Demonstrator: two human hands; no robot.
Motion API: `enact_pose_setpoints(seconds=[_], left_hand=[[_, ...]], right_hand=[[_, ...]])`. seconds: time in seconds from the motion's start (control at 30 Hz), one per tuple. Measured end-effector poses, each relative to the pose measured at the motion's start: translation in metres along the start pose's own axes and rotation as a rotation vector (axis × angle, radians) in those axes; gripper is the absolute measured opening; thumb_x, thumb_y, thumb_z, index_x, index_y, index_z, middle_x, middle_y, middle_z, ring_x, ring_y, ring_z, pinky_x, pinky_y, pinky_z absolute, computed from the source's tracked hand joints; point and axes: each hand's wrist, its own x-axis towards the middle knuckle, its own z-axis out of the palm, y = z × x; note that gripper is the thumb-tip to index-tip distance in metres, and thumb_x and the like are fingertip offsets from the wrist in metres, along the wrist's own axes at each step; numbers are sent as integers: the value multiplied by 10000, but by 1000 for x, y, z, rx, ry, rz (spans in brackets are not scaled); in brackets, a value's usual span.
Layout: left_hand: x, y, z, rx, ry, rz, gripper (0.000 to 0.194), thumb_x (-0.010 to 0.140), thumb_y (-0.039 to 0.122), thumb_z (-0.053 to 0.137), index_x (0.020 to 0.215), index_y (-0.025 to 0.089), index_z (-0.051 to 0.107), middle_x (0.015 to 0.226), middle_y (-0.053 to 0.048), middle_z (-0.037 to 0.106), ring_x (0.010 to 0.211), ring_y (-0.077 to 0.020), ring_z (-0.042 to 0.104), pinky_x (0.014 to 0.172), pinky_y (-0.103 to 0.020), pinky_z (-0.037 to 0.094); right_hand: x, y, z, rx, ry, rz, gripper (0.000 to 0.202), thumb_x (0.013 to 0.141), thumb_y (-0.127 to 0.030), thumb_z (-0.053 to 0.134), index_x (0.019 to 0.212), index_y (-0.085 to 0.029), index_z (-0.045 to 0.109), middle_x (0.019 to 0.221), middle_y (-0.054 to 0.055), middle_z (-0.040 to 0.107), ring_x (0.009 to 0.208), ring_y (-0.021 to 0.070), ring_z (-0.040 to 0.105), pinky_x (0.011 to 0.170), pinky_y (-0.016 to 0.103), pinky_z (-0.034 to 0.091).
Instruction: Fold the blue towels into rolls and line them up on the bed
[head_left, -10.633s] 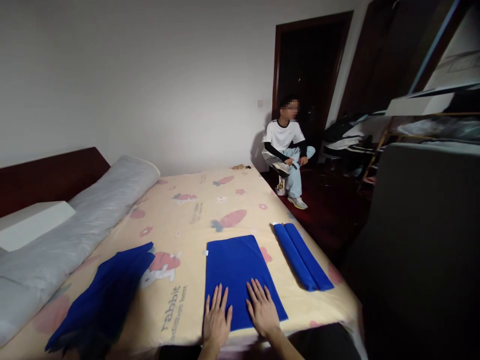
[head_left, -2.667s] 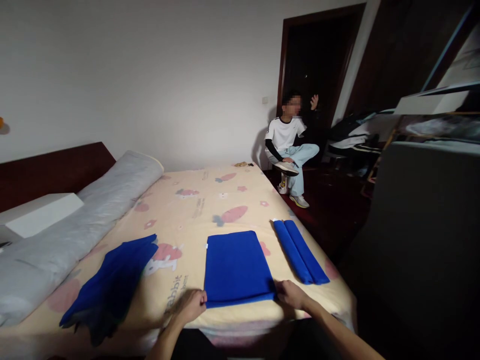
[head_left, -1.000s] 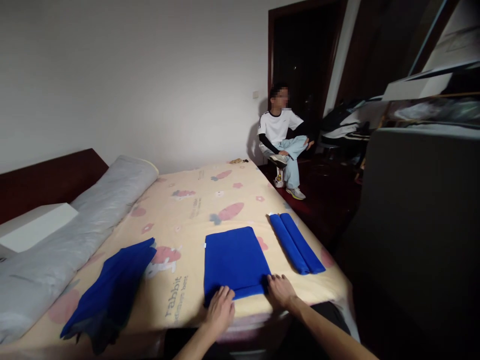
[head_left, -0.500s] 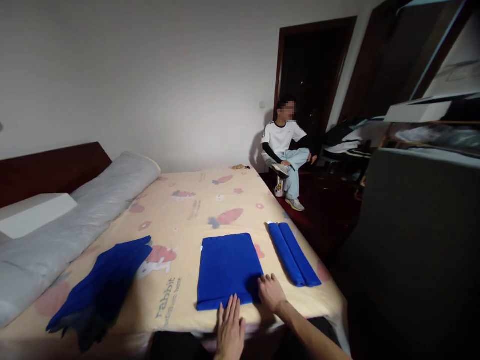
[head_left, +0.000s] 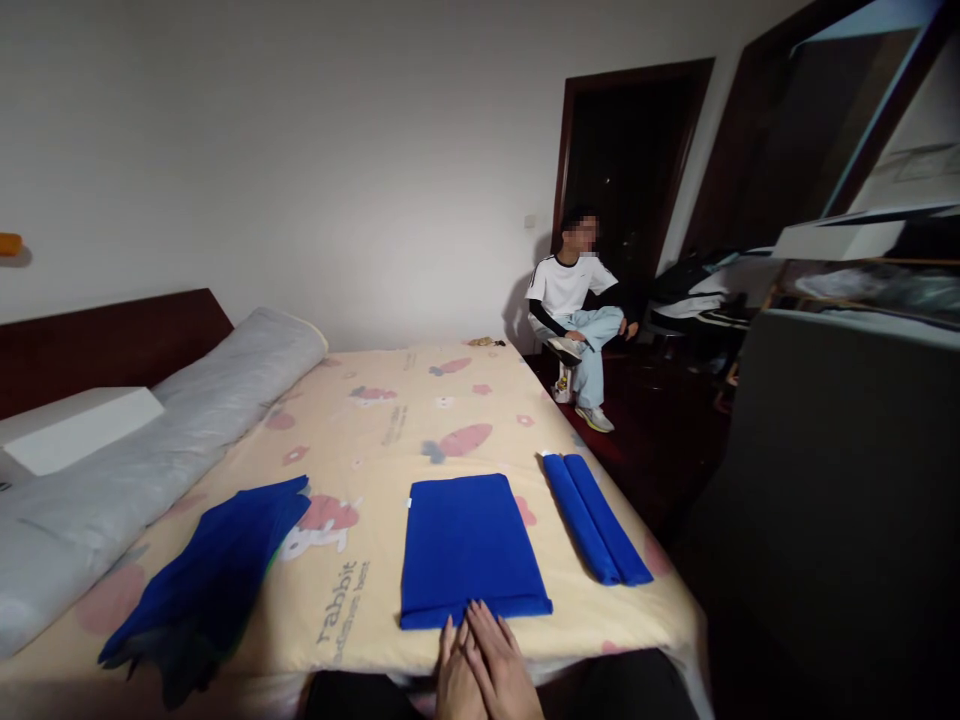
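A blue cloth (head_left: 472, 540) lies flat on the bed, its near edge turned over in a narrow fold. My left hand (head_left: 457, 675) and my right hand (head_left: 499, 660) are side by side and overlapping at that near edge, fingers stretched out, with the right fingertips on the fold near its middle. Neither hand grips anything. Two blue rolls (head_left: 596, 520) lie next to each other to the right of the cloth. A loose pile of blue cloth (head_left: 214, 570) lies at the left.
The bed's patterned sheet (head_left: 390, 430) spreads under everything. A rolled grey bedding piece (head_left: 225, 400) and a white box (head_left: 82, 425) lie at the left. A seated person (head_left: 566, 290) is beyond the bed's far right corner. A dark panel (head_left: 825, 480) stands at the right.
My right hand has moved left from the cloth's near right corner to beside my left hand. The near right corner is now uncovered, with the fold visible along the whole near edge.
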Motion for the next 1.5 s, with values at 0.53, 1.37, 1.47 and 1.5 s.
enact_pose_setpoints(seconds=[0.53, 1.37, 1.47, 1.5], left_hand=[[-29, -58, -52, 103, 145, -178, 509, 981, 313, 237, 1484, 353, 176, 1557, 29, 303, 1424, -166, 307, 1180, -420, 264], [-6, 24, -24, 166, 347, -27, 596, 953, 243, 308, 1510, 223, 94, 1539, -47, 342, 1407, -194, 345, 1137, -465, 356], [-5, 21, -18, 153, 325, -45, 612, 942, 223, 318, 1506, 225, 81, 1547, -48, 319, 1415, -201, 330, 1146, -484, 336], [-5, 20, -17, 153, 312, -40, 620, 936, 217, 328, 1505, 233, 82, 1548, -45, 316, 1417, -203, 327, 1149, -484, 331]], right_hand=[[-21, 50, -42, -466, 12, 393, 554, 982, -522, 232, 1441, -277, 424, 1517, 60, 366, 1423, 281, 281, 1123, 575, 244], [-17, 45, -43, -501, 70, 328, 525, 956, -401, 332, 1405, -172, 479, 1500, 122, 383, 1406, 312, 319, 1104, 566, 279], [-9, 27, -44, -383, 59, 200, 524, 968, -376, 334, 1436, -161, 432, 1519, 116, 355, 1423, 277, 285, 1126, 499, 295], [-5, 18, -43, -321, 28, 143, 518, 979, -374, 323, 1447, -170, 413, 1518, 104, 362, 1425, 256, 282, 1133, 470, 301]])
